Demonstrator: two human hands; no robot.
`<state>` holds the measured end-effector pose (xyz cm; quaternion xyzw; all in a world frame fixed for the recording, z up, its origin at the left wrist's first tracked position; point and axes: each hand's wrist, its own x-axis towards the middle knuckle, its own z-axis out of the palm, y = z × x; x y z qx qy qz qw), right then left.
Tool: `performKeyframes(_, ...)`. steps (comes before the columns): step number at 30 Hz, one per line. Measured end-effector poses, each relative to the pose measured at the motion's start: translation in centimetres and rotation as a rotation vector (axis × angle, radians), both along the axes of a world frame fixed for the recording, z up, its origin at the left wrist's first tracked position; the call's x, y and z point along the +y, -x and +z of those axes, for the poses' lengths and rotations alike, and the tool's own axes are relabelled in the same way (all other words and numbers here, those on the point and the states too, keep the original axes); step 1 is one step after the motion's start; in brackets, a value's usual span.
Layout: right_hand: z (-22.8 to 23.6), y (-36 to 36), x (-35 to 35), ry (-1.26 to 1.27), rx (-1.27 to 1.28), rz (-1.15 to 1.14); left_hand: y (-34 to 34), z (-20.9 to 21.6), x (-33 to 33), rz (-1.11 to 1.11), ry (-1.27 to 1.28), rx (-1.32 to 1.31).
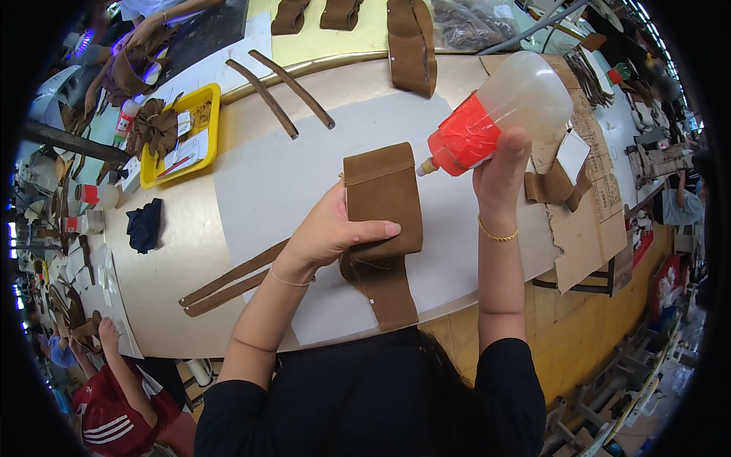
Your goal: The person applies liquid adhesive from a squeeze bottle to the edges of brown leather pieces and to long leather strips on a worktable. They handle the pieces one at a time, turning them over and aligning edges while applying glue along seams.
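Note:
My left hand [335, 225] grips a folded brown leather piece [384, 202], thumb across its front and fingers behind it. The lower end of the piece hangs down toward the table's near edge. In my right hand [499, 175] is a translucent squeeze bottle [529, 91] wrapped in red tape, tipped with its narrow nozzle pointing down and left. That nozzle is close to the leather's upper right edge, with a small gap between them. Two long brown strips [236, 278] lie on the table, passing beneath my left forearm.
White paper [259, 190] covers the table's middle. Two thin straps [282, 91] and a brown leather band [411, 49] lie on the far side. A yellow tray [213, 129] and dark cloth [145, 226] are at left; cardboard [582, 244] is at right. Co-workers sit at the left.

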<state>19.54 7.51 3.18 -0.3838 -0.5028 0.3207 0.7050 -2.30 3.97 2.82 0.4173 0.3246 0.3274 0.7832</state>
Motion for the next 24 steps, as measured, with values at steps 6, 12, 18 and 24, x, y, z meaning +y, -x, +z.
performKeyframes(6,0.8,0.7,0.0,-0.043,-0.070,-0.016,0.2,0.3,-0.2,0.015,-0.008,0.023)
performKeyframes(12,1.1,1.2,-0.3,-0.062,-0.088,-0.033,0.0,0.2,-0.4,0.004,-0.040,0.019)
performKeyframes(18,0.8,1.6,-0.8,-0.056,-0.096,-0.006,0.1,-0.2,-0.2,-0.001,-0.065,0.007)
performKeyframes(24,0.9,1.5,-0.6,-0.057,-0.085,-0.029,0.0,0.1,-0.4,0.018,-0.079,0.027)
